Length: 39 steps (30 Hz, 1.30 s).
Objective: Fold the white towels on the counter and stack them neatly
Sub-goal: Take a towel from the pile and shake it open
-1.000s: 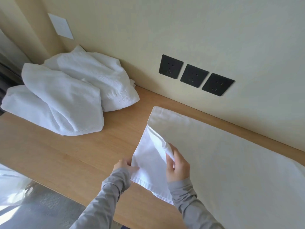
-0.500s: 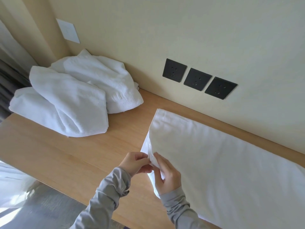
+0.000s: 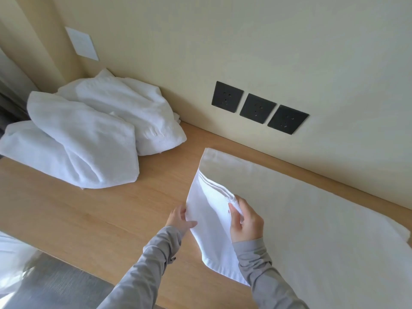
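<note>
Hands meet at the near left end of a flat white towel (image 3: pixel 312 219), which lies spread over the right side of the wooden tabletop (image 3: pixel 89 219), along the wall (image 3: pixel 223 41). The left hand (image 3: pixel 178 219) pinches the lifted flap's edge between thumb and fingers (image 3: pixel 181 211). The right hand (image 3: pixel 245 224) curls round a gathered ridge of the same cloth. A heap of crumpled white towels (image 3: pixel 89 134) sits in the tabletop's far left corner, well apart. Three black sockets (image 3: pixel 258 108) are set in the wall.

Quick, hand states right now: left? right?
Left hand: pinching the near-left edge of the white towel.
Right hand: gripping that towel's bunched upper layer.
</note>
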Each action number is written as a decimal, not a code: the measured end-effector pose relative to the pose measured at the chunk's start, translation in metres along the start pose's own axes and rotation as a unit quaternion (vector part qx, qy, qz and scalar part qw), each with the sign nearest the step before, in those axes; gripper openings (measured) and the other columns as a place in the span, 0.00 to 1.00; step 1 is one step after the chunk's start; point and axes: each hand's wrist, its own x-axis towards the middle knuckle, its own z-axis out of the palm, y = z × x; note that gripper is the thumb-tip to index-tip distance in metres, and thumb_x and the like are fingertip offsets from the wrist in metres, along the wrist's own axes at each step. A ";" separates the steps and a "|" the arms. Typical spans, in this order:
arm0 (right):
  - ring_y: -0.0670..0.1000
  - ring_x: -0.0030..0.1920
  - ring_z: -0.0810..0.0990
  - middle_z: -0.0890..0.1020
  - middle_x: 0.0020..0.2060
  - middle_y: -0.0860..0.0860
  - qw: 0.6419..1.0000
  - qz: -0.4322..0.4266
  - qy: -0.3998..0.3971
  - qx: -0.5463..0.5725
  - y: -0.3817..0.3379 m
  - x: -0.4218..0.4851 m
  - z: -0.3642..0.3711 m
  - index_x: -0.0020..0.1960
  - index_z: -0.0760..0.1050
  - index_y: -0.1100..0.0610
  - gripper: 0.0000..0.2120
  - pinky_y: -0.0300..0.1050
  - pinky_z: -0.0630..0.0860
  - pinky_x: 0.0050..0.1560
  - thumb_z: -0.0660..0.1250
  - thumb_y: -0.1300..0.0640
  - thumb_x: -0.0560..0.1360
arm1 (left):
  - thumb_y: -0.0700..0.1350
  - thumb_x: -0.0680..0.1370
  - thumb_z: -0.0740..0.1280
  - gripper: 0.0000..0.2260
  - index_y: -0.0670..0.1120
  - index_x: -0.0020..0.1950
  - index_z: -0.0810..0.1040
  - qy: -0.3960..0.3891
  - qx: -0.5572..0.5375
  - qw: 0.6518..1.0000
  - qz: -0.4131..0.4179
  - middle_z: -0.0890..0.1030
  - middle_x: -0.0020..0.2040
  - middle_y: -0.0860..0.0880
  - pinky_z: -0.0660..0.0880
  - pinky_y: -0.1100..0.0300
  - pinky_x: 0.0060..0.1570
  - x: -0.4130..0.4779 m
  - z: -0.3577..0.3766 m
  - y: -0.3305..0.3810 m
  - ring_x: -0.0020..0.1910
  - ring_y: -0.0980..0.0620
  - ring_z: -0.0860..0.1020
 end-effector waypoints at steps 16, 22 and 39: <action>0.44 0.45 0.80 0.84 0.45 0.51 0.995 -0.095 -0.032 -0.006 -0.007 -0.024 -0.012 0.52 0.81 0.63 0.14 0.34 0.76 0.46 0.58 0.64 0.73 | 0.36 0.73 0.70 0.05 0.40 0.40 0.75 -0.073 -0.151 0.981 0.100 0.80 0.31 0.49 0.77 0.59 0.31 -0.056 0.003 0.048 0.31 0.54 0.79; 0.44 0.43 0.82 0.84 0.43 0.49 0.997 -0.063 -0.051 0.020 -0.004 -0.030 -0.006 0.54 0.80 0.60 0.15 0.36 0.78 0.43 0.66 0.70 0.70 | 0.34 0.75 0.67 0.04 0.33 0.47 0.77 -0.058 -0.286 0.954 0.068 0.83 0.35 0.42 0.80 0.57 0.37 -0.078 0.008 0.050 0.36 0.48 0.83; 0.33 0.28 0.68 0.69 0.23 0.37 0.993 0.027 0.020 0.113 -0.011 -0.001 -0.023 0.35 0.74 0.55 0.12 0.26 0.61 0.33 0.60 0.51 0.73 | 0.27 0.73 0.63 0.06 0.33 0.46 0.78 -0.024 -0.301 0.953 0.028 0.82 0.35 0.40 0.80 0.58 0.34 -0.087 -0.001 0.053 0.33 0.46 0.82</action>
